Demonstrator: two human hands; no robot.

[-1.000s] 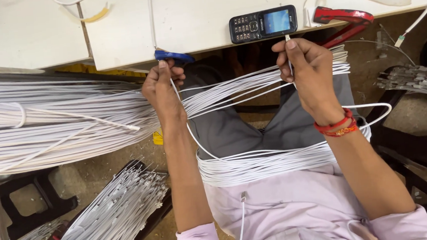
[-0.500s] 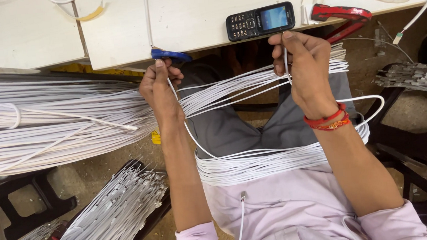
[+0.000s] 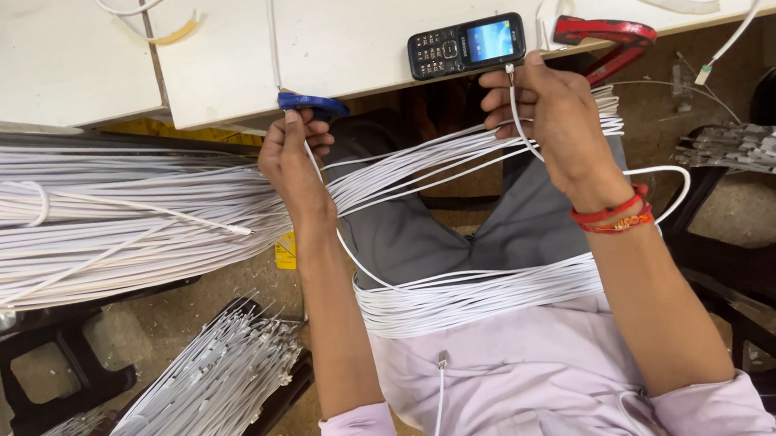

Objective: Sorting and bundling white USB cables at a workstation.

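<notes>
Now the left hand [image 3: 290,157] pinches a white cable [image 3: 340,239] beside blue cutters [image 3: 309,104]. The right hand [image 3: 552,114] grips that cable's metal-tipped end below a black phone [image 3: 465,44].

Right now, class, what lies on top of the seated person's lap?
A bundle of white wires lies across the lap, over grey trousers. A second bundle crosses nearer the knees. The right forearm covers part of the wires, and what lies beneath them is hidden.
</notes>
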